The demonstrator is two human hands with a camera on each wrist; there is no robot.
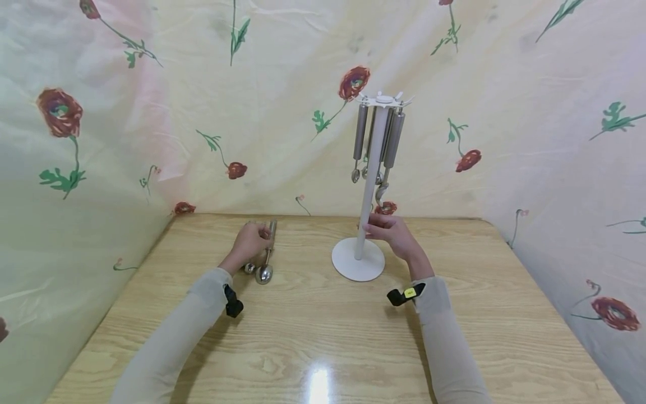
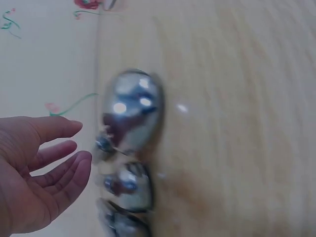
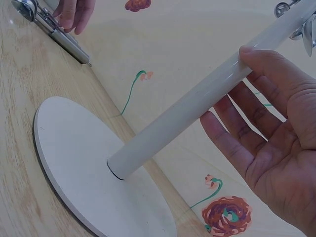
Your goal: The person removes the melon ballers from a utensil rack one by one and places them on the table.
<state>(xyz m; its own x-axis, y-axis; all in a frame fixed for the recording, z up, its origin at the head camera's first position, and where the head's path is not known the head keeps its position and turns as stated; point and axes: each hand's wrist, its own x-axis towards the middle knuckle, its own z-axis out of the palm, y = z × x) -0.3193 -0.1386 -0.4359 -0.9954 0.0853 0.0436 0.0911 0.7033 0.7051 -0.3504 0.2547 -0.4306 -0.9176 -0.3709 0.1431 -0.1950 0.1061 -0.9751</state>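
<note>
No text, brand or number is legible. One yellow label (image 1: 410, 292) on the black strap (image 1: 420, 288) at the right sleeve (image 1: 435, 306) carries marking too small to read.

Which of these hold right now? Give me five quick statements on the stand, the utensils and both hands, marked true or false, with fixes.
1. The right hand grips the white pole. True.
2. The left hand is on the pole too. False: it is at the loose utensils.
3. Hanging utensils dangle from the top of the stand. True.
4. The stand lies on its side. False: its round base sits on the table.
5. The loose utensils lie on the base. False: they lie on the table, left of it.
</note>
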